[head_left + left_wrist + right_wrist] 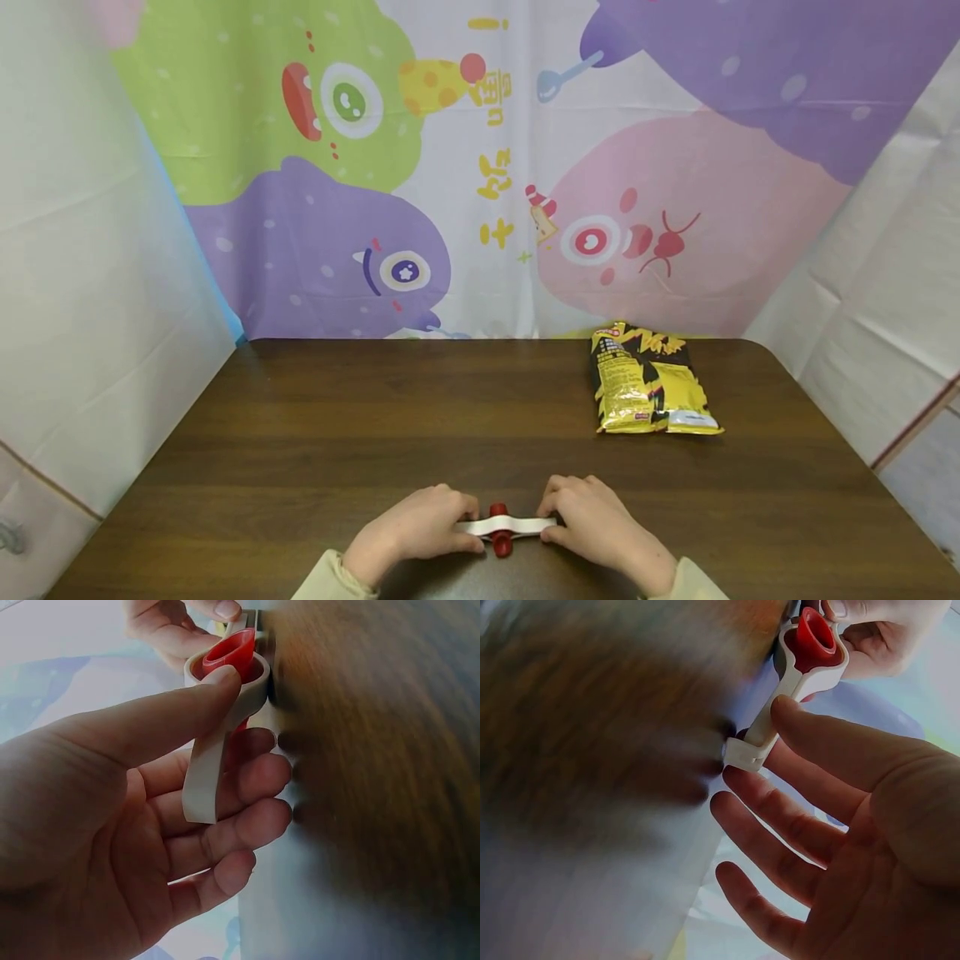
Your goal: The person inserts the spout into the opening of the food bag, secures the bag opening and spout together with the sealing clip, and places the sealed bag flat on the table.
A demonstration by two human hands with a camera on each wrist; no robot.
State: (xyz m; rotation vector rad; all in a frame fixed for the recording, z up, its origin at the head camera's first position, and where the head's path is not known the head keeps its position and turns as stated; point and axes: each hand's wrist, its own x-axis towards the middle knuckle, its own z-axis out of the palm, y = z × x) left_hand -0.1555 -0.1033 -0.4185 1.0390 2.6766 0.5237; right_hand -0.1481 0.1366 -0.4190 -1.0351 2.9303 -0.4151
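A white bag clip [528,526] with a red pour spout [502,545] through its middle lies crosswise between both hands at the near side of the table. My left hand [423,523] pinches its left end, and in the left wrist view the thumb presses beside the red spout [232,649] with the fingers behind the white strip [205,780]. At the other end my right hand [596,525] pinches the bar; the right wrist view shows the thumb on the white arm [765,724], a white end cap [744,754] near the fingertips.
A black and yellow snack bag [651,379] lies flat at the back right of the brown wooden table [375,417]. Behind the table hangs a curtain [495,292] printed with cartoon monsters. Pale fabric [97,208] covers both sides.
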